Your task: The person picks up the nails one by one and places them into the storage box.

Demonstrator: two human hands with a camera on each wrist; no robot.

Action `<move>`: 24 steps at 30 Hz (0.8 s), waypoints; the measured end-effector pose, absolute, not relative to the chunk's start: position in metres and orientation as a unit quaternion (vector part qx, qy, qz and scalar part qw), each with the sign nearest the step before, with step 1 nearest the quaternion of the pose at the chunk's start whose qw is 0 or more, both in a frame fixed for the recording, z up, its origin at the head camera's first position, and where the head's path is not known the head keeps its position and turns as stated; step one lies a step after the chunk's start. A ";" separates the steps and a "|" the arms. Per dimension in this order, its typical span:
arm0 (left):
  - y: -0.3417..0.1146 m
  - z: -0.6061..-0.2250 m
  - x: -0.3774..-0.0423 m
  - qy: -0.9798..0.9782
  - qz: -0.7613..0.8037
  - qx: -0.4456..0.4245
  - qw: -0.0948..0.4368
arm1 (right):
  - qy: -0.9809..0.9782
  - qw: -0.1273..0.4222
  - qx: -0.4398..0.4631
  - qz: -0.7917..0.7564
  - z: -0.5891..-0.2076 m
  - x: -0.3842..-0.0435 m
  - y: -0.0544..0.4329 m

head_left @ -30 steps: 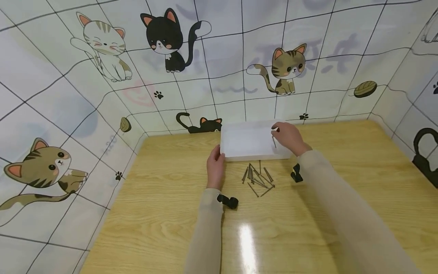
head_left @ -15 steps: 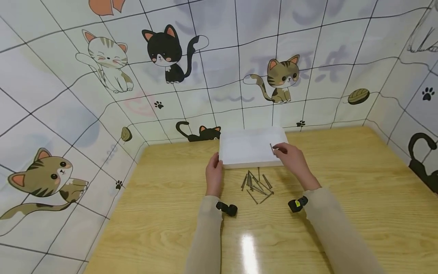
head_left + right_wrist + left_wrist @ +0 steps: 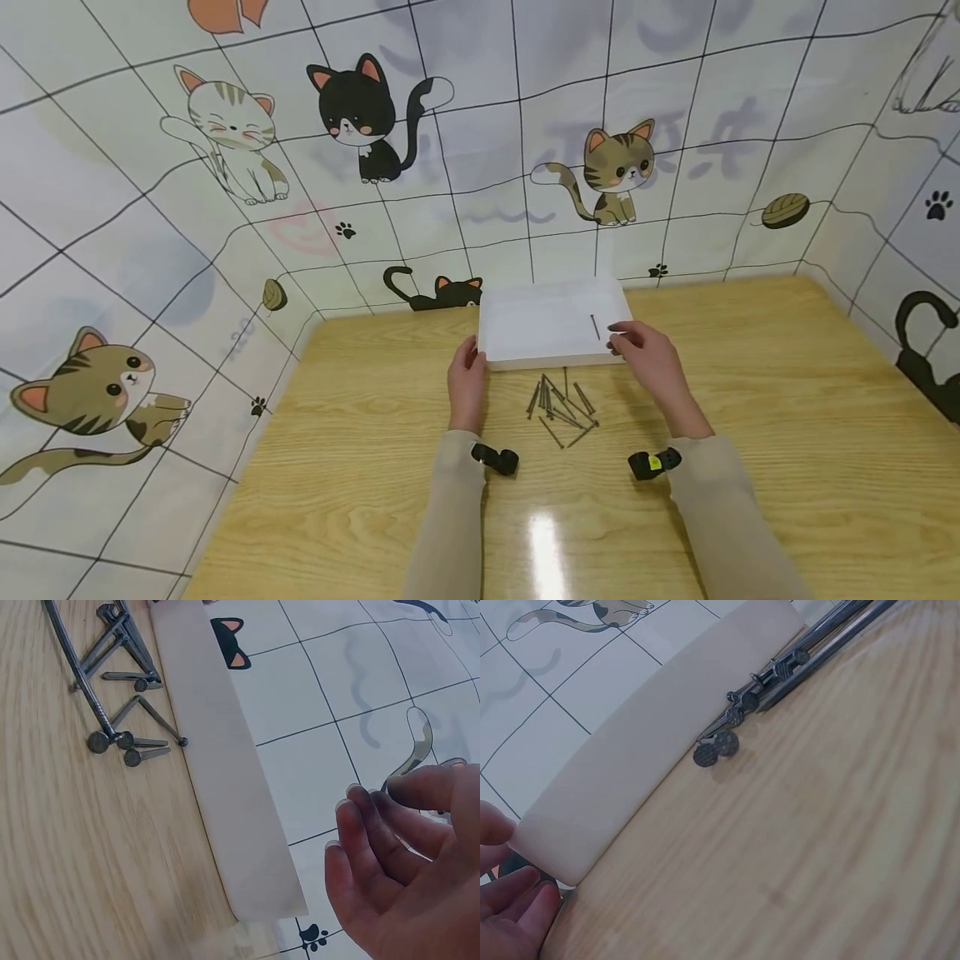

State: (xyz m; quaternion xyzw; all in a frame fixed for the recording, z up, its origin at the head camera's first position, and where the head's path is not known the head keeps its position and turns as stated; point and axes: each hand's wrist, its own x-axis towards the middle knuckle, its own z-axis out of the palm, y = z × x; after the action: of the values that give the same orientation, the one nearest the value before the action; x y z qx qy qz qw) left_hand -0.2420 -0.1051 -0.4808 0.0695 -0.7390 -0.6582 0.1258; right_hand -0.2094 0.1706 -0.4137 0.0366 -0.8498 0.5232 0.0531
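Note:
A shallow white box [image 3: 540, 363] stands near the back of the table, its long side facing me. One nail [image 3: 595, 327] lies inside it near the right end. My left hand [image 3: 467, 385] holds the box's near left corner; in the left wrist view its fingers [image 3: 514, 896] are at the end of the box wall. My right hand [image 3: 651, 360] is at the box's right end, beside the nail, fingers loosely bent with nothing between them. Several dark nails [image 3: 547, 402] lie loosely piled on the table in front of the box, heads pointing various ways.
The wooden table [image 3: 337, 500] reaches back to a wall covering [image 3: 495, 142] printed with cats and grid lines, which also runs along both sides. Black wrist cameras sit at the left cuff [image 3: 495, 459] and the right cuff [image 3: 654, 463].
My right hand has come down and toward me from above the box, let go of the nail, and moved slightly right. The nail now lies in the box. My left hand stays at the corner.

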 end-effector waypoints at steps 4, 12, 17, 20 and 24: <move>-0.104 -0.481 -0.242 -0.741 -0.656 0.075 0.122 | -0.855 0.028 0.054 0.516 -0.417 -0.209 0.166; -0.107 -0.479 -0.244 -0.757 -0.639 0.079 0.113 | -0.871 -0.021 0.082 0.483 -0.425 -0.211 0.155; -0.108 -0.479 -0.245 -0.759 -0.636 0.076 0.115 | -0.881 -0.067 0.115 0.455 -0.429 -0.212 0.154; -0.108 -0.480 -0.245 -0.760 -0.635 0.074 0.117 | -0.881 -0.091 0.144 0.442 -0.434 -0.213 0.154; -0.106 -0.480 -0.244 -0.759 -0.637 0.071 0.116 | -0.884 -0.111 0.169 0.422 -0.439 -0.212 0.152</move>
State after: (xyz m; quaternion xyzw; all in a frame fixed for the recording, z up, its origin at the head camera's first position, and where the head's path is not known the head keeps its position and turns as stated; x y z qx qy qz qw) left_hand -0.2441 -0.1062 -0.4799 0.0713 -0.7591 -0.6366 0.1156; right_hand -0.2115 0.1518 -0.4387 0.1687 -0.8841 0.4215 -0.1106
